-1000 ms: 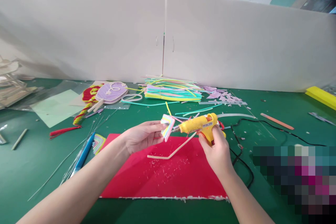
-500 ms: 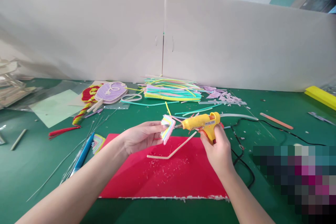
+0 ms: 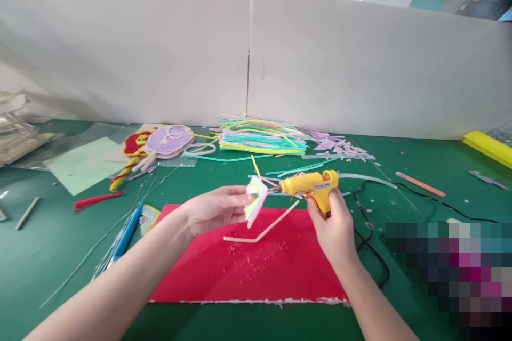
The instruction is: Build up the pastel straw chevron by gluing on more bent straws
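Observation:
My left hand pinches a small bent piece of pastel pipe-cleaner strips, holding it upright above the red sheet. My right hand grips the handle of a yellow glue gun. Its nozzle points left and touches the upper edge of the pastel piece. A bent cream strip lies on the red sheet just below both hands.
A heap of pastel pipe cleaners lies at the back by the white partition. A lilac and red woven craft sits at the back left. A blue pen and thin wires lie left. The black cord runs right.
The glue gun has levelled out and its nozzle has risen to the top corner of the pastel piece. My left hand has tilted the piece slightly.

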### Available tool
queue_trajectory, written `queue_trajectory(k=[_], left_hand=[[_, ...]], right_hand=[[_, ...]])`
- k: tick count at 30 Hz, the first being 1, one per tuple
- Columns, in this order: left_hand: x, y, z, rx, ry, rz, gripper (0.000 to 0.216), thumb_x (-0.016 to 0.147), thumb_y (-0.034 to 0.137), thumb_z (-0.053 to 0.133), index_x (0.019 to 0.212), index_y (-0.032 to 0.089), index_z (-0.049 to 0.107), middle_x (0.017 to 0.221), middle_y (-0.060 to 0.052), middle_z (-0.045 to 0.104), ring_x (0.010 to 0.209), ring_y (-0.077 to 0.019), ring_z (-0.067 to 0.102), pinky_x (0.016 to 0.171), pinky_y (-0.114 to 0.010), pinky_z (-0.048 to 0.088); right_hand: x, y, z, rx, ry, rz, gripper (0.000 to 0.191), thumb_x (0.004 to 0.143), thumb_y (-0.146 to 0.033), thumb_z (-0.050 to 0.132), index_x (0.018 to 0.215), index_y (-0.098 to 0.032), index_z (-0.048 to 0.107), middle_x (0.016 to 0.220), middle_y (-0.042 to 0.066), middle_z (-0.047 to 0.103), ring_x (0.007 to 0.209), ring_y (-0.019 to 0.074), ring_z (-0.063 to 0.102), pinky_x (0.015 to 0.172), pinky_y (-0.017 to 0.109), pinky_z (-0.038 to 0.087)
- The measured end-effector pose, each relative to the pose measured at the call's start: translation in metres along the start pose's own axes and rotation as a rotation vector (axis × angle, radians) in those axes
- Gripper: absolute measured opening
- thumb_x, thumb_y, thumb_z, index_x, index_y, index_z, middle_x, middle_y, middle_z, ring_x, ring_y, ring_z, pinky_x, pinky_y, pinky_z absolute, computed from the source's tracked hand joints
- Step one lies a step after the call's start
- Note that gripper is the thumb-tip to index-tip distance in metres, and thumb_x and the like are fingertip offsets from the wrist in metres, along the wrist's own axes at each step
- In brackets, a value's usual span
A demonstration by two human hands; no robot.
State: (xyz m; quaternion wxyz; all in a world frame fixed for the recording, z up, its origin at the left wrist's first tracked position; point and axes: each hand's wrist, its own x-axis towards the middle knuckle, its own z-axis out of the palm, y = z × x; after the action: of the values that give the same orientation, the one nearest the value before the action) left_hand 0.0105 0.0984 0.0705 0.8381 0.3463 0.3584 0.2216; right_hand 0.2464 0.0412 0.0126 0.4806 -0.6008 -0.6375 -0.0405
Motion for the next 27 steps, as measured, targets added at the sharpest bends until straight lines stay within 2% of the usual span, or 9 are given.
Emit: queue_trajectory(k=[8,27], left_hand=[[-0.0002,0.0014,0.0008,0.07,-0.086,-0.02,0.029,0.064,0.025,0.081,0.086,0.01,0.068,0.071,0.0,0.064,0.061,-0.0064,0.057,0.06,-0.017,0.043],[-0.0026,0.0011,0.0024,0.122,-0.13,-0.049,0.03,0.061,0.027,0.083,0.082,0.011,0.068,0.073,0.0,0.064,0.064,-0.0077,0.055,0.063,-0.019,0.041]], right_hand=[[-0.0001,-0.0001,0.0001,0.015,-0.003,-0.011,0.007,0.087,-0.024,0.05,0.091,-0.019,0.048,0.08,0.006,0.051,0.075,0.0205,0.055,0.063,0.031,0.048],[-0.0009,0.0011,0.0005,0.012,-0.027,0.033,0.011,0.087,-0.026,0.049,0.095,-0.019,0.05,0.084,0.008,0.054,0.079,0.0222,0.057,0.064,0.032,0.048]])
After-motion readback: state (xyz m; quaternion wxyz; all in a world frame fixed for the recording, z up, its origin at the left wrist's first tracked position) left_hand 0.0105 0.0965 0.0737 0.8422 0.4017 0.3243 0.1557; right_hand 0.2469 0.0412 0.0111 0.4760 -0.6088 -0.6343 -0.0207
